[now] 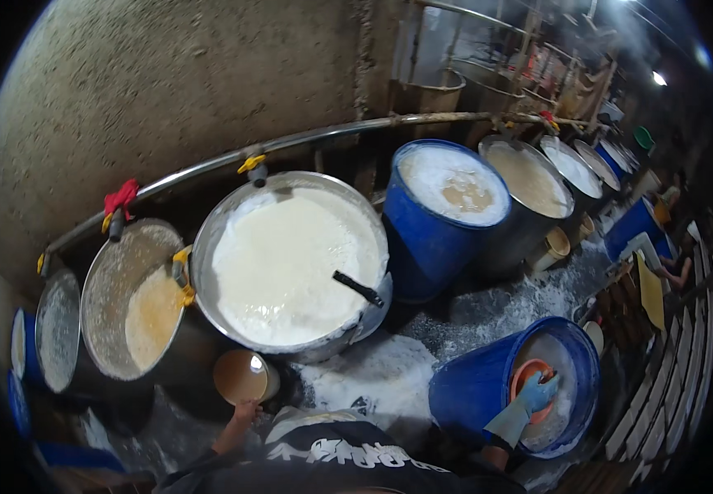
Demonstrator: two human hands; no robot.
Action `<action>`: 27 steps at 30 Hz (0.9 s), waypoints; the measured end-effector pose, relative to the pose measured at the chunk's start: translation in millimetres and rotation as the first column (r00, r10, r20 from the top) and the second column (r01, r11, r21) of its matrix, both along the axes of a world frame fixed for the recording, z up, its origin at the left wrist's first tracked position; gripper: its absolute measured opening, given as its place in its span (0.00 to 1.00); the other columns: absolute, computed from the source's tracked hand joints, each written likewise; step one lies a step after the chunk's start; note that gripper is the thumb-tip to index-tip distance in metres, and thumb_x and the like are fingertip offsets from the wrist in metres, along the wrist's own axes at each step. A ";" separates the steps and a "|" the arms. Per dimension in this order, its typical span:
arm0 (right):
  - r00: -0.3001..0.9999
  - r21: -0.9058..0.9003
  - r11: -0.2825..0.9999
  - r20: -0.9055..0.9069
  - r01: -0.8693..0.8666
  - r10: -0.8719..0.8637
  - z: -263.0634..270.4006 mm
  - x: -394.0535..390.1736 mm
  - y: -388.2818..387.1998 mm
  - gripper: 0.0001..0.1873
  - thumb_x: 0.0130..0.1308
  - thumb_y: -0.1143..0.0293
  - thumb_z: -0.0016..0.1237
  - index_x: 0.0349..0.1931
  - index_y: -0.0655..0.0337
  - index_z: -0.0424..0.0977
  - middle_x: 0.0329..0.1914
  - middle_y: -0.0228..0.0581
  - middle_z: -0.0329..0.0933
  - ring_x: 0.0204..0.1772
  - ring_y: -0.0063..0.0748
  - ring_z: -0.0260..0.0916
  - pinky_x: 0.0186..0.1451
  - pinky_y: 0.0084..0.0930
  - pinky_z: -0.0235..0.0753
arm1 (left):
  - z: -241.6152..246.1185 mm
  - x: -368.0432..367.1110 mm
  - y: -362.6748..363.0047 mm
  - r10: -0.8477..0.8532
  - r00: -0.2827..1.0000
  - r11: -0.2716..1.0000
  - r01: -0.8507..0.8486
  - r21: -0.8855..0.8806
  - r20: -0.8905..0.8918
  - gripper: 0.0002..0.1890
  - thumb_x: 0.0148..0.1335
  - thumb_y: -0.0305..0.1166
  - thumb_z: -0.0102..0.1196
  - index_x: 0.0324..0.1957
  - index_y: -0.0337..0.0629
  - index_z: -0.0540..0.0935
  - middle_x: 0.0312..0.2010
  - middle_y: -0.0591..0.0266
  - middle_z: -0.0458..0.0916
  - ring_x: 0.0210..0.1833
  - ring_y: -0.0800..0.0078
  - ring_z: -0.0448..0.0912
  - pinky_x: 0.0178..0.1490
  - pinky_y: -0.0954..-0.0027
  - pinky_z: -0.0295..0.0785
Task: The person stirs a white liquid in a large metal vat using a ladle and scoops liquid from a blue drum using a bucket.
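Observation:
My bare left hand [247, 409] grips the near rim of a round pale bucket [272, 378], which holds tan liquid up near the brim. My right hand [538, 393], in a light blue rubber glove, holds an orange-red plastic bowl [524, 369] inside a blue plastic barrel [473, 389]. Murky, foamy liquid [557, 364] lies in that barrel around the bowl. Ahead of me stands a wide metal vat [208, 309] of creamy white liquid [288, 265], with a black-handled tool [358, 288] across its right rim.
A metal pipe [331, 129] with yellow-handled taps [251, 163] runs along the rough wall. Left is a metal vat [103, 309] with yellowish residue. Another blue barrel [436, 253] and several vats stretch rightward. White foam [381, 376] covers wet floor. Slatted boards [659, 389] and a person's arm [677, 275] are far right.

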State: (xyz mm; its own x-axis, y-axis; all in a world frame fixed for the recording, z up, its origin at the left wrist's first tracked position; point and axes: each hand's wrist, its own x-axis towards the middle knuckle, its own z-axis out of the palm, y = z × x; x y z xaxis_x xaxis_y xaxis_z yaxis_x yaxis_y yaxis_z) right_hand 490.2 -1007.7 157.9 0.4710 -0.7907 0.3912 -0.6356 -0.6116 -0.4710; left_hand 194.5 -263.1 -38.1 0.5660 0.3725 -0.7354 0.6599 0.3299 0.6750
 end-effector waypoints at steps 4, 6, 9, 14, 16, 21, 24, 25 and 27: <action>0.932 -0.032 0.946 0.161 -0.322 0.323 10.5 1.3 98.1 0.28 0.67 0.65 0.56 0.65 0.66 0.70 0.61 0.55 0.76 0.61 0.51 0.76 0.63 0.39 0.76 | -30.8 -14.4 18.4 0.022 0.974 0.991 0.008 -0.130 0.224 0.14 0.71 0.43 0.55 0.34 0.44 0.78 0.21 0.64 0.75 0.19 0.75 0.74 0.19 0.71 0.65; 0.843 0.113 0.854 0.269 -0.507 0.465 -0.6 4.2 158.7 0.25 0.67 0.70 0.54 0.64 0.67 0.71 0.57 0.53 0.78 0.56 0.46 0.78 0.61 0.37 0.77 | -30.5 -29.2 29.8 0.014 0.994 0.999 -0.008 -0.054 0.106 0.16 0.72 0.44 0.54 0.30 0.45 0.76 0.19 0.66 0.74 0.18 0.77 0.72 0.18 0.71 0.63; 0.665 0.376 0.550 0.359 -0.746 0.655 -76.5 -0.5 186.3 0.20 0.68 0.69 0.55 0.57 0.66 0.75 0.48 0.44 0.82 0.49 0.37 0.79 0.55 0.34 0.79 | -16.3 -39.4 38.6 0.109 0.978 0.991 -0.093 -0.096 0.180 0.17 0.71 0.44 0.55 0.28 0.45 0.77 0.18 0.67 0.73 0.18 0.78 0.73 0.20 0.74 0.63; 0.557 0.939 0.294 -0.150 -0.178 0.817 -143.4 -58.5 291.6 0.17 0.71 0.54 0.55 0.50 0.56 0.78 0.38 0.37 0.81 0.34 0.33 0.76 0.35 0.35 0.78 | -14.0 -136.8 77.7 0.416 0.909 0.907 -0.417 -0.055 -0.039 0.12 0.70 0.42 0.55 0.32 0.47 0.81 0.21 0.69 0.75 0.23 0.75 0.77 0.25 0.72 0.69; 0.553 0.972 0.235 -0.199 0.006 0.809 -150.8 -93.1 321.7 0.19 0.71 0.51 0.54 0.50 0.55 0.78 0.38 0.36 0.81 0.34 0.33 0.76 0.36 0.35 0.78 | -29.8 -185.2 93.4 0.470 0.880 0.876 -0.475 -0.086 -0.075 0.11 0.69 0.41 0.56 0.33 0.48 0.81 0.23 0.69 0.76 0.24 0.74 0.78 0.25 0.71 0.69; 0.739 0.981 0.018 -0.156 0.191 0.655 -138.6 -132.2 375.3 0.22 0.71 0.44 0.51 0.49 0.53 0.77 0.36 0.34 0.80 0.35 0.33 0.76 0.37 0.35 0.77 | -73.3 -300.0 115.9 0.452 0.850 0.849 -0.503 -0.163 -0.271 0.10 0.68 0.42 0.56 0.36 0.47 0.79 0.30 0.65 0.80 0.29 0.68 0.82 0.28 0.64 0.72; 0.840 0.983 -0.114 -0.059 0.143 0.540 -126.5 -116.2 399.3 0.25 0.70 0.40 0.49 0.49 0.52 0.77 0.35 0.33 0.80 0.35 0.33 0.76 0.37 0.35 0.77 | -60.0 -306.8 113.4 0.496 0.782 0.822 -0.563 -0.085 -0.377 0.12 0.69 0.44 0.56 0.36 0.47 0.78 0.30 0.65 0.79 0.29 0.67 0.82 0.27 0.63 0.72; 0.861 0.981 -0.153 -0.022 0.115 0.508 -119.8 -105.1 405.9 0.26 0.70 0.38 0.49 0.49 0.51 0.76 0.35 0.32 0.80 0.35 0.33 0.76 0.38 0.35 0.76 | -55.9 -305.3 115.8 0.490 0.787 0.828 -0.555 -0.083 -0.375 0.12 0.69 0.44 0.56 0.36 0.47 0.78 0.30 0.65 0.79 0.29 0.67 0.82 0.27 0.63 0.72; 0.888 0.973 -0.229 0.075 0.034 0.454 -108.0 -75.3 424.0 0.27 0.70 0.35 0.47 0.49 0.50 0.76 0.34 0.31 0.80 0.35 0.33 0.76 0.38 0.35 0.76 | -50.1 -298.1 119.7 0.467 0.796 0.849 -0.526 -0.058 -0.386 0.13 0.70 0.46 0.55 0.38 0.48 0.78 0.31 0.65 0.80 0.30 0.66 0.83 0.28 0.63 0.72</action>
